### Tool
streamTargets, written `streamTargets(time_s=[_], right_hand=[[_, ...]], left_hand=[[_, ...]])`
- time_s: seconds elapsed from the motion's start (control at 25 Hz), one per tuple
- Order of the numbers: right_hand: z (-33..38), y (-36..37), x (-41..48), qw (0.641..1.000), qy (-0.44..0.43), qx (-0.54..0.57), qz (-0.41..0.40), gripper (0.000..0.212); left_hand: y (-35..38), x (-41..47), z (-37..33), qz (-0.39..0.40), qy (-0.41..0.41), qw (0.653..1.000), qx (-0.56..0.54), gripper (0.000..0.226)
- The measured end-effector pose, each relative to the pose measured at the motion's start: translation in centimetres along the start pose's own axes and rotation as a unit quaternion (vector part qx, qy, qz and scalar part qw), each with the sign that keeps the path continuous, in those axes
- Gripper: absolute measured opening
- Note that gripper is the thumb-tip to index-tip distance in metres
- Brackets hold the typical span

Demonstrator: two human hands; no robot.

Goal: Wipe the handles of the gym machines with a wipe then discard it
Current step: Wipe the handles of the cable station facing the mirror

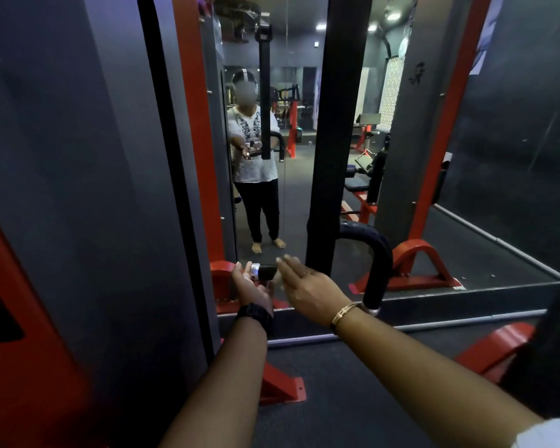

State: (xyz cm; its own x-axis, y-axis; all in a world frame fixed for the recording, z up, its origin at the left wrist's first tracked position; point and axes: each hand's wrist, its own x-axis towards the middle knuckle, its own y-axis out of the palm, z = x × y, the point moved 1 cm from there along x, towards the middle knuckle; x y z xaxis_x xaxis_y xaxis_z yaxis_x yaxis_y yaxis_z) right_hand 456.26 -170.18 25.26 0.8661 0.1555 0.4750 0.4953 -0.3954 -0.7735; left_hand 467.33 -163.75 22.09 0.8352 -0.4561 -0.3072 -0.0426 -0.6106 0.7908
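Both hands are extended forward at the gym machine, in front of a wall mirror (pixel 299 195).

1. The left hand (pixel 249 286) is turned palm up. Its fingers are curled partway round the short black padded handle with a chrome end collar (pixel 267 271), which is cupped from below. A black wristwatch (pixel 254 313) is worn on this wrist.
2. The right hand (pixel 304 284) is held palm down with the fingers straight and close together. The fingertips are placed over the inner end of the same handle, at or just above its surface; contact cannot be confirmed. Nothing is seen gripped by this hand. A gold bracelet (pixel 345 313) is worn on this wrist.
3. A pale blurred patch (pixel 277 281) is seen under the right fingers, between the two hands. Whether it is the wipe cannot be told.

The handle is located just left of the black vertical post (pixel 333 124). To the right of that post, a black padded U-shaped bar (pixel 380 253) is curved downward and ends in a chrome collar near the right wrist. The mirror is flanked by a red steel frame (pixel 194 124). The person's reflection is seen in the mirror, with both arms extended. A dark rubber floor (pixel 337 383) lies below the arms.
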Motion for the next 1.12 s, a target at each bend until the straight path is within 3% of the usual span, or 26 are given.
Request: streamTargets(time_s=[0.08,0.2,0.28,0.36,0.44,0.56,0.64,0.84,0.88,1.0,1.12], right_hand=[[0.3,-0.2,1.7,0.995,0.081,0.045,0.022,0.045],[1.4,0.0,3.5,0.988,0.136,0.051,0.061,0.038],[2.8,0.9,2.0,0.985,0.151,0.04,0.067,0.043],[4.5,0.9,-0.2,0.99,0.113,0.026,0.077,0.044],[5.1,0.7,-0.5,0.994,0.093,0.039,0.03,0.044],[3.7,-0.8,3.0,0.98,0.189,0.064,-0.016,0.046],[3.0,-0.3,3.8,0.966,0.247,0.068,0.038,0.052],[4.9,2.4,-0.1,0.983,0.097,0.126,0.094,0.055],[4.5,2.0,0.3,0.984,0.083,0.142,0.063,0.052],[3.3,0.7,3.0,0.974,0.196,0.11,0.022,0.042],[3.5,1.9,5.2,0.945,0.287,0.14,0.078,0.028]], left_hand=[[-0.3,0.1,0.3,0.018,-0.001,0.999,0.036,0.029],[-0.8,0.1,0.4,0.019,0.007,0.995,0.093,0.021],[-1.0,0.1,0.5,0.021,0.033,0.992,0.118,0.031],[-1.0,0.4,0.6,0.026,0.052,0.991,0.122,0.04],[-0.9,0.6,0.5,0.032,0.069,0.99,0.123,0.043],[-0.6,0.7,0.3,0.041,0.08,0.992,0.092,0.043],[-0.8,0.5,0.4,0.036,0.073,0.993,0.091,0.043],[-1.4,1.0,0.3,0.043,0.071,0.991,0.1,0.039],[-1.4,1.0,0.4,0.053,0.077,0.991,0.095,0.039],[-1.5,0.6,0.5,0.065,0.064,0.993,0.075,0.037],[-1.3,0.4,-0.2,0.059,-0.013,0.998,0.025,0.029]])
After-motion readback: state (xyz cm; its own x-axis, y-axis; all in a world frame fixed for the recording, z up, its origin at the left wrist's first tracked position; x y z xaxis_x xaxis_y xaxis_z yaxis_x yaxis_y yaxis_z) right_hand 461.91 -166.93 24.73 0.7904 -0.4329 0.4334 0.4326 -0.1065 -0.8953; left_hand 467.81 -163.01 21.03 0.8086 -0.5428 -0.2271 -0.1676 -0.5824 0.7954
